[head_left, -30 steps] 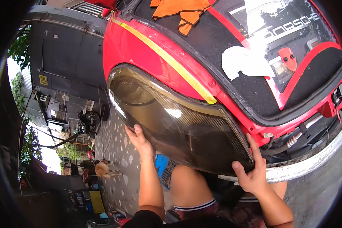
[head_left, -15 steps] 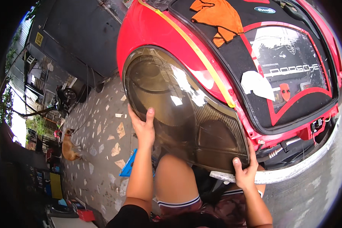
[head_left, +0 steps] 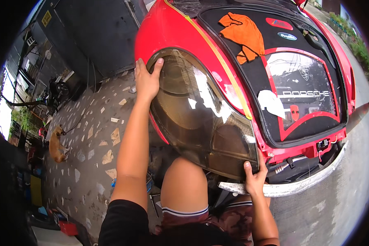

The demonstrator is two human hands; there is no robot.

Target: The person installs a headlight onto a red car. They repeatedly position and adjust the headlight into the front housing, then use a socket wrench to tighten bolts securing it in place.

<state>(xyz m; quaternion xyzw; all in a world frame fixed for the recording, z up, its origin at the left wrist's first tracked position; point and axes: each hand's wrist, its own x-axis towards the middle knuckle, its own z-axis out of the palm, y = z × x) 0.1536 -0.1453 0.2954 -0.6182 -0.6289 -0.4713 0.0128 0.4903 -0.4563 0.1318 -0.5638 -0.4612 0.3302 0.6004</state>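
A large smoke-tinted headlight (head_left: 188, 110) with a glossy, reflecting lens lies against the front corner of a red car (head_left: 160, 26). My left hand (head_left: 147, 80) grips its upper left edge, thumb on the lens and fingers round the side by the fender. At the lower right corner, my right hand (head_left: 256, 176) holds it with the thumb in front and the fingers along the outer side. Yellow tape (head_left: 221, 61) runs down the red panel beside the headlight. The back of the headlight is hidden.
An orange cloth (head_left: 244, 37) and a white cloth (head_left: 271, 104) lie in the car's open front compartment. Below it curves a scuffed white strip (head_left: 303, 186). My knee (head_left: 184, 184) is just under the headlight. A brown dog (head_left: 57, 143) lies on the stone-patterned floor at left.
My left hand has shifted from the headlight's lower left edge up to its upper left edge. The right hand keeps the lower right corner. The view has turned, showing more of the car.
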